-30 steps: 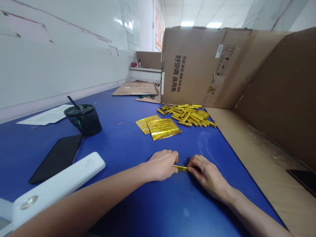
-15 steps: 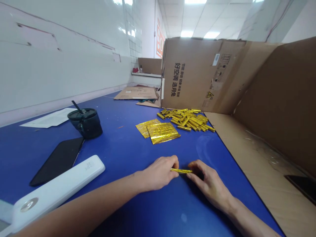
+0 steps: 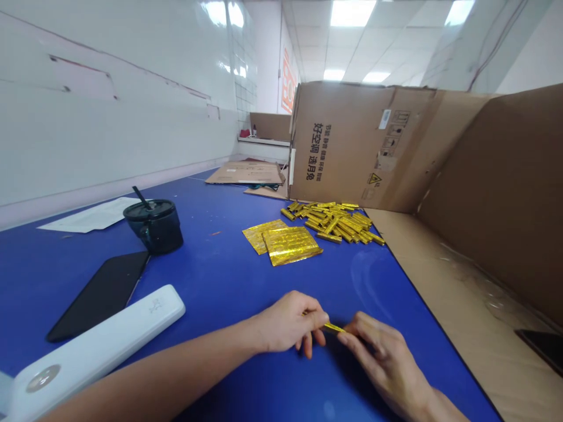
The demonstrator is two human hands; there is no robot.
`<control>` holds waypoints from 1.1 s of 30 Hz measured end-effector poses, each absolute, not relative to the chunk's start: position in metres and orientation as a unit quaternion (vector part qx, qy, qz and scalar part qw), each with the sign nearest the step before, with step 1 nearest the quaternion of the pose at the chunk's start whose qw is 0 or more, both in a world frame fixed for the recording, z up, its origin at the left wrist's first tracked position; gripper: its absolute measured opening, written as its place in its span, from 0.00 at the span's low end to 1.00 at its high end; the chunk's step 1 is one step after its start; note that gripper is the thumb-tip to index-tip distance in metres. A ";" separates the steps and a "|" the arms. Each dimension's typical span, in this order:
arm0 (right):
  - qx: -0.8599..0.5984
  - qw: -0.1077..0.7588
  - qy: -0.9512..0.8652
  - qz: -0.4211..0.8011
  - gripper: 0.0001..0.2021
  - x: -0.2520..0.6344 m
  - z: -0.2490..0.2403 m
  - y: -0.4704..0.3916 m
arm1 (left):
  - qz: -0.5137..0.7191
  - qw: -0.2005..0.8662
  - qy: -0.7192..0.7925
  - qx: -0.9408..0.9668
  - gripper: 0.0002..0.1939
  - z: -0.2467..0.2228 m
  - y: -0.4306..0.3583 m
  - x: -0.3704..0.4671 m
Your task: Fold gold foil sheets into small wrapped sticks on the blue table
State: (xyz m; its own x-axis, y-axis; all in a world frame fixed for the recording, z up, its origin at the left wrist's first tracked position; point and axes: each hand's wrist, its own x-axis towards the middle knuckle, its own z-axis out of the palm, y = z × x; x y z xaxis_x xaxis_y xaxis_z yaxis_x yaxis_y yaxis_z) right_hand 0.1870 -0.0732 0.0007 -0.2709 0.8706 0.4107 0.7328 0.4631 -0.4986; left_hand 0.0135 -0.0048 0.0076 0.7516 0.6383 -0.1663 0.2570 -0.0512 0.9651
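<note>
Between my two hands is a thin piece of gold foil paper (image 3: 334, 327), seen almost edge-on. My left hand (image 3: 292, 322) pinches its left part between thumb and fingers, the lower fingers hanging loosely below. At the other end, the thumb and forefinger of my right hand (image 3: 387, 357) are closed on the tip. Most of the foil is hidden by my fingers. Beyond the hands, flat square gold foil sheets (image 3: 292, 245) lie overlapping on the blue table (image 3: 220, 266). A heap of small rolled gold foil tubes (image 3: 334, 223) sits behind them, to the right.
A large cardboard box (image 3: 343, 146) borders the table at the back and right. On the left are a dark lidded mug (image 3: 159, 228) with a straw, a black phone-like slab (image 3: 101, 293), a long white device (image 3: 101, 340) and white paper (image 3: 90, 215).
My hands have moved slightly lower in view. The right hand has closed on the foil's right end, and the left hand's lower fingers have uncurled. The view has tilted up a little.
</note>
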 end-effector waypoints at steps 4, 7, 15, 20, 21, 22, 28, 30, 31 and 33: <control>-0.537 0.297 -0.776 0.149 0.16 0.186 0.002 -0.073 | 0.179 0.607 0.325 0.703 0.09 0.008 -0.008 0.014; -0.538 0.260 -0.785 0.162 0.16 0.187 0.002 -0.074 | 0.190 0.584 0.335 0.715 0.09 0.006 -0.010 0.013; -0.523 0.285 -0.793 0.125 0.18 0.185 -0.003 -0.076 | 0.206 0.568 0.318 0.731 0.10 0.006 -0.013 0.013; -0.532 0.289 -0.778 0.164 0.20 0.184 0.002 -0.077 | 0.231 0.557 0.311 0.734 0.10 0.013 -0.016 0.012; -0.537 0.280 -0.777 0.175 0.19 0.184 0.003 -0.077 | 0.232 0.549 0.315 0.739 0.10 0.014 -0.016 0.012; -0.540 0.270 -0.775 0.185 0.18 0.184 0.003 -0.078 | 0.232 0.536 0.316 0.748 0.09 0.015 -0.017 0.012; -0.509 0.275 -0.793 0.189 0.17 0.182 0.001 -0.080 | 0.235 0.509 0.311 0.768 0.08 0.018 -0.022 0.012; -0.500 0.293 -0.795 0.178 0.16 0.183 0.000 -0.080 | 0.245 0.537 0.311 0.745 0.07 0.018 -0.020 0.012; -0.497 0.302 -0.795 0.173 0.16 0.184 -0.001 -0.080 | 0.251 0.557 0.310 0.729 0.07 0.018 -0.018 0.012; -0.495 0.315 -0.793 0.164 0.16 0.185 -0.001 -0.080 | 0.260 0.598 0.303 0.695 0.06 0.018 -0.013 0.012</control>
State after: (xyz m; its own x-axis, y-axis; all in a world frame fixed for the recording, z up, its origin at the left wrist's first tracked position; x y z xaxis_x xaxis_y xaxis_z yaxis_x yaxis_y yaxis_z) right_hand 0.1854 -0.0798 -0.0012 -0.3106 0.8885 0.3378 0.6820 0.4559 -0.5719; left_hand 0.0122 -0.0132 0.0184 0.6806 0.7327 -0.0017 0.1101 -0.1000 0.9889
